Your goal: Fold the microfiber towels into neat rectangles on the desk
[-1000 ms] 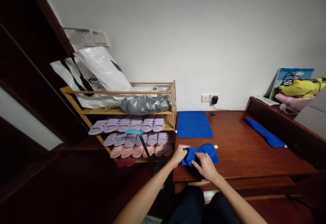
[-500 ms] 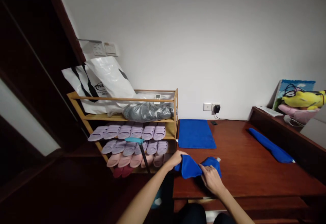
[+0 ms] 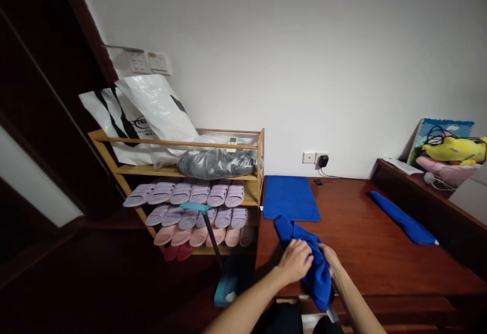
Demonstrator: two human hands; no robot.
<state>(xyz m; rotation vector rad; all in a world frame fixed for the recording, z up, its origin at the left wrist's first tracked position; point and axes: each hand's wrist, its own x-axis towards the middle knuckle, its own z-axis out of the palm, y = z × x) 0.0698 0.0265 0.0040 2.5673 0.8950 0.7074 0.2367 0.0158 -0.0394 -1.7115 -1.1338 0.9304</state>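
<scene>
A crumpled blue cloth (image 3: pixel 318 282) hangs bunched between my two hands over the front edge of the brown wooden table (image 3: pixel 365 253). My left hand (image 3: pixel 297 261) is closed on its left side, with the fingers curled over the fabric. On the other side my right hand (image 3: pixel 330 260) grips the cloth, its fingers partly hidden behind the folds. One end of the cloth points toward the wall, and a white tag (image 3: pixel 332 314) shows at the near end. A second blue cloth (image 3: pixel 292 198) lies flat at the table's back left. A third blue cloth (image 3: pixel 403 218) lies in a long narrow fold on the right.
Left of the table stands a wooden shoe rack (image 3: pixel 249 192) with rows of slippers (image 3: pixel 190 192) and white bags (image 3: pixel 152 108) on top. A long-handled dustpan (image 3: pixel 224 289) leans before it. A plugged-in black adapter (image 3: pixel 323 161) and a raised ledge (image 3: pixel 395 172) border the table.
The cloth has gone from being stretched sideways to bunched lengthwise toward me. My left hand has moved right and nearer, close to my right hand, which has shifted slightly right.
</scene>
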